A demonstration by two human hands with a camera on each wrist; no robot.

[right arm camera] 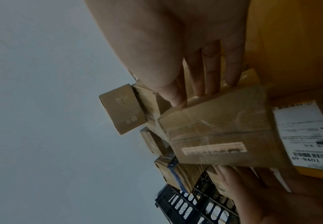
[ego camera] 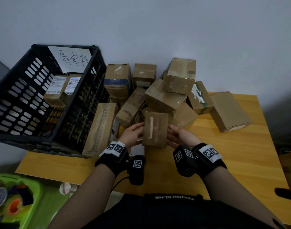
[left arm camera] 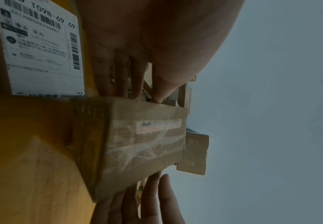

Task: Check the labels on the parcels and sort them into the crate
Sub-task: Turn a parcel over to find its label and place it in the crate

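Observation:
A small brown parcel [ego camera: 155, 129] [left arm camera: 143, 144] [right arm camera: 223, 133] with a pale strip on its taped top face is held upright just above the table between both hands. My left hand [ego camera: 133, 133] [left arm camera: 130, 75] grips its left side, thumb on the top edge and fingers along the side. On the other side my right hand [ego camera: 179, 134] [right arm camera: 195, 75] lies with straight fingers against the parcel. The black slotted crate [ego camera: 22, 96] [right arm camera: 195, 209] stands at the left with a handwritten paper sign [ego camera: 70, 58] and two labelled parcels [ego camera: 57, 90] inside.
A heap of brown parcels [ego camera: 164, 95] fills the back of the yellow wooden table [ego camera: 224, 154]. A long box [ego camera: 101, 128] leans by the crate. A parcel with a white shipping label [left arm camera: 41, 48] [right arm camera: 306, 136] lies under my hands. A flat box [ego camera: 229, 111] sits far right.

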